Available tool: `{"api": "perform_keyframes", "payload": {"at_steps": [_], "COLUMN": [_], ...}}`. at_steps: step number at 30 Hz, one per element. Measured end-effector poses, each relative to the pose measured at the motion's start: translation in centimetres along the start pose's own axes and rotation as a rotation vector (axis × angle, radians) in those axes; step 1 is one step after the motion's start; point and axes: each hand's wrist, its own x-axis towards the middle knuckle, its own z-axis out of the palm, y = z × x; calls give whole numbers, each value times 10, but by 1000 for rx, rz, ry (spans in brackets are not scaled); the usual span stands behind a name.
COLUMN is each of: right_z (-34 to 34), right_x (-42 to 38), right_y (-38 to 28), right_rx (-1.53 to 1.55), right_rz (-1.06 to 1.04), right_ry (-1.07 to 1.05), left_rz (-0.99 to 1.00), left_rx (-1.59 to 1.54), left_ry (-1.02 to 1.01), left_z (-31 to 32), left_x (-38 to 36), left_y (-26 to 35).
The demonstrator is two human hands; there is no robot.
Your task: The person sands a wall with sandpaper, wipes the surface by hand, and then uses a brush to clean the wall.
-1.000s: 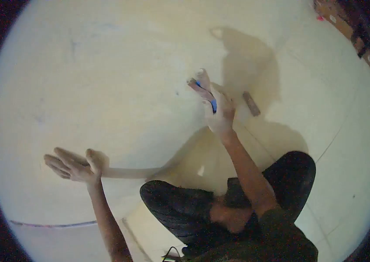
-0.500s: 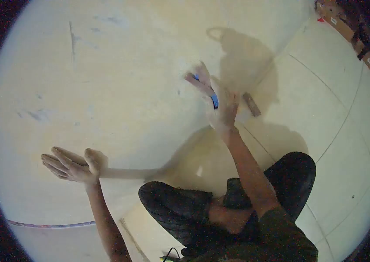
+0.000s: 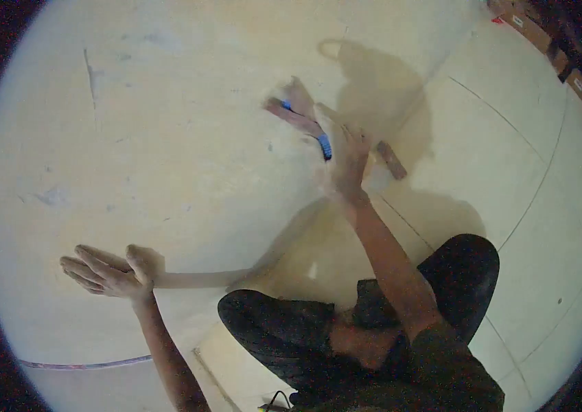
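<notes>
My left hand (image 3: 109, 273) rests flat against the pale, dusty wall-like surface (image 3: 188, 165), fingers stretched out and thumb apart, coated with light dust. My right hand (image 3: 351, 159) is closed at the lower end of a brownish, forked-looking tool with blue parts (image 3: 298, 122); motion smears its far end, and I cannot tell its exact kind. The tool lies over the marked surface, slanting up and left from the hand. Just right of that hand is a small brown block (image 3: 392, 161).
My bent, dark-clothed legs (image 3: 277, 326) are at the bottom middle. Light floor tiles (image 3: 510, 185) spread to the right, with cardboard boxes (image 3: 528, 34) along the far edge. A black cable (image 3: 278, 397) lies at the bottom. Shadows (image 3: 387, 89) fall above my right hand.
My right hand and the tool have moved up and left. My left hand sits slightly lower in view and keeps its flat spread. The whole view has shifted a little.
</notes>
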Motion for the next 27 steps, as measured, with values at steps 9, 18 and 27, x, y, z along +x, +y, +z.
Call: {"api": "perform_keyframes", "payload": {"at_steps": [9,18,27], "right_z": [-23,-24,-24], "right_x": [4,2,-4], "right_y": [-30,-13,-9], "right_rx": [-32,44,71], "right_rz": [25,89,166], "right_ry": [83,37,16], "left_rz": [8,7,-14], "left_rx": [-69,-45,-39], "left_ry": [42,41,20], "left_z": [-9,-3,-5], "left_x": [9,5,9], "left_y": [-15,-12,-15]}}
